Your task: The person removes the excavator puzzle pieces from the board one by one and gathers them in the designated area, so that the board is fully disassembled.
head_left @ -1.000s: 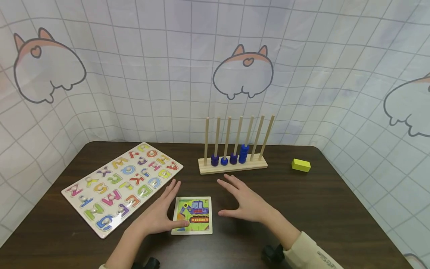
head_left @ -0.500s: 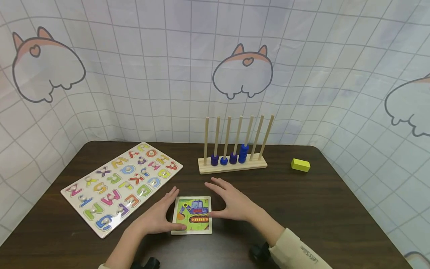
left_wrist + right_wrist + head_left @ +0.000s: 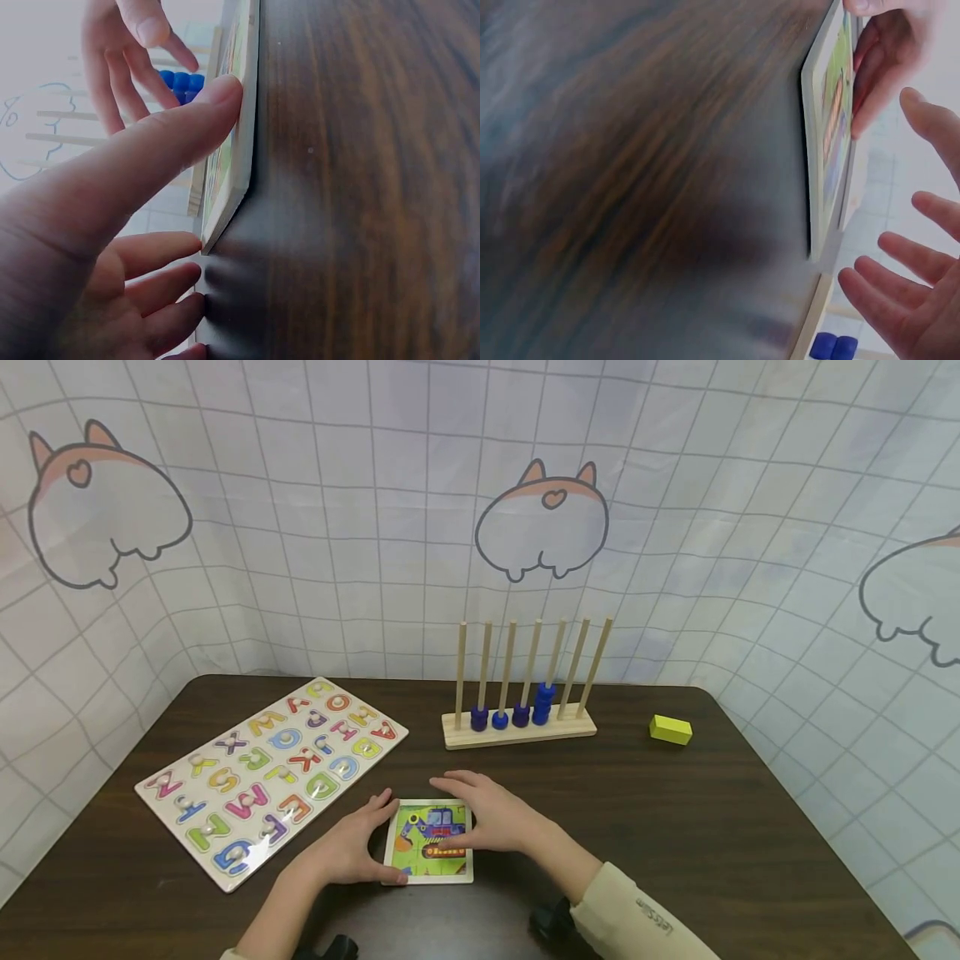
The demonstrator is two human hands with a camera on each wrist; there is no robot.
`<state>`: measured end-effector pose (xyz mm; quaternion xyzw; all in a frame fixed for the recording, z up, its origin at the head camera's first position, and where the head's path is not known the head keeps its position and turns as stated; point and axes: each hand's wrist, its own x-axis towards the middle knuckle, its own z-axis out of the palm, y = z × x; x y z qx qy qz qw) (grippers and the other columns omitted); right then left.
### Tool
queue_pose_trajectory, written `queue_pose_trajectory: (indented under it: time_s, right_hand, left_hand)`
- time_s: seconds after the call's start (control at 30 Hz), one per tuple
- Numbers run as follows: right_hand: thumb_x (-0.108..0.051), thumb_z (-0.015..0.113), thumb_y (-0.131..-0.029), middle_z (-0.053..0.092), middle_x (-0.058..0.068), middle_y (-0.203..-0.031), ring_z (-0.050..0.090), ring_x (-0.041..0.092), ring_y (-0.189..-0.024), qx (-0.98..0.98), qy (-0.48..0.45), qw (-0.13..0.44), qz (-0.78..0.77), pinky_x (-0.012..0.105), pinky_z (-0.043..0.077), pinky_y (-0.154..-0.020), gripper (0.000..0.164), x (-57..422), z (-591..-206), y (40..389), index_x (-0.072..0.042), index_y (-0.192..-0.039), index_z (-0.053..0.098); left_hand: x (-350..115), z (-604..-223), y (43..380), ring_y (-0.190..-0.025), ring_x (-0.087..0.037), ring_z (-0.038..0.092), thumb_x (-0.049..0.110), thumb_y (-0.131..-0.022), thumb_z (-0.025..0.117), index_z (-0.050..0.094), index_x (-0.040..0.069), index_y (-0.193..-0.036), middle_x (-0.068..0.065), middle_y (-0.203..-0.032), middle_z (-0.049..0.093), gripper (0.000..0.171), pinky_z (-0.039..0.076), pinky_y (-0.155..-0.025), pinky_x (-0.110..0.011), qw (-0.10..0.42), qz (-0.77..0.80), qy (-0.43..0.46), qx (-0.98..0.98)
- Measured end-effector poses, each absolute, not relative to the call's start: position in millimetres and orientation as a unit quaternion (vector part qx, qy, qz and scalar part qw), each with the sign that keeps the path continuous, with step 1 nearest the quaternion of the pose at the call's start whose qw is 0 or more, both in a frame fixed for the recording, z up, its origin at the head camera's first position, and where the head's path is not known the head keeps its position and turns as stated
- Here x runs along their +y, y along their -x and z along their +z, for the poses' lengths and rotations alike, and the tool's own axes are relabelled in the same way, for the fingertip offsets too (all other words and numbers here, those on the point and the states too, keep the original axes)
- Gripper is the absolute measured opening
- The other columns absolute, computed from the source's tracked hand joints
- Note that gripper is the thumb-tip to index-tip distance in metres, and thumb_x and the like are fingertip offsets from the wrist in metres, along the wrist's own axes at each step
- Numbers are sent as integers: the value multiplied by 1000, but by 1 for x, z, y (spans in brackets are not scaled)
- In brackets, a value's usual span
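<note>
A small square jigsaw puzzle [image 3: 431, 818] with a digger picture in a pale wooden frame lies on the dark table. My left hand [image 3: 348, 847] holds its left side: the thumb [image 3: 214, 97] is on the near edge of the frame and the fingers are along the left edge. My right hand [image 3: 495, 814] is over the puzzle's right side, fingers spread. In the right wrist view, a gap shows between its fingertips [image 3: 911, 97] and the frame. The right thumb hides part of the digger in the head view.
An alphabet peg board [image 3: 270, 777] lies left of the puzzle. Behind stands a wooden rack [image 3: 517, 735] with upright pegs and blue beads [image 3: 543, 703]. A yellow block [image 3: 671, 729] sits at the back right. A patterned cloth [image 3: 375, 527] hangs behind the table [image 3: 675, 827].
My right hand has moved left and nearer, from beside the puzzle to over its right side. My left thumb has slid down and left onto the frame's near edge. The puzzle has stayed put.
</note>
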<state>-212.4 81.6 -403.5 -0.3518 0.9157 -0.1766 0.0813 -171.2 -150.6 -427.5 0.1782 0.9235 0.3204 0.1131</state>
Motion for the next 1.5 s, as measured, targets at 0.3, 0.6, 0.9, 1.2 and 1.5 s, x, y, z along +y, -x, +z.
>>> queue_pose_trajectory:
  time_s: [0.3,0.6,0.9,1.2,1.5]
  right_hand:
    - [-55,68,-73,43,4,-136,41,21,-123,914,360,89,-166,39,37,-99,78,67,-408,216,-23,-138,41]
    - [-43,71,-77,44,4,-133,42,19,-120,906,370,119,-170,36,38,-97,71,50,-409,221,-21,-138,41]
    - [-34,76,-74,51,0,-126,46,16,-113,912,363,131,-143,31,40,-93,62,38,-408,225,-21,-130,52]
    - [-31,78,-71,50,0,-118,44,17,-101,923,344,150,-84,28,43,-85,58,26,-404,225,-22,-124,58]
    - [-28,82,-68,47,-1,-122,43,20,-104,926,326,179,-59,33,45,-83,59,17,-397,229,-27,-122,57]
  left_hand:
    - [-151,-426,171,-131,-44,21,45,-60,82,38,-3,-137,-22,-145,27,100,26,-99,-59,108,319,-180,924]
    - [-152,-428,171,-132,-44,20,45,-60,82,37,-4,-137,-22,-145,26,102,25,-99,-60,113,322,-177,923]
    - [-152,-428,172,-132,-44,18,44,-60,83,35,-4,-138,-22,-146,25,103,23,-100,-60,117,328,-176,921]
    - [-150,-430,171,-132,-44,18,43,-60,83,34,-4,-139,-21,-146,24,105,22,-100,-59,121,327,-172,921]
    - [-150,-431,172,-133,-43,17,44,-59,83,34,-1,-140,-20,-147,23,105,23,-99,-61,123,323,-159,925]
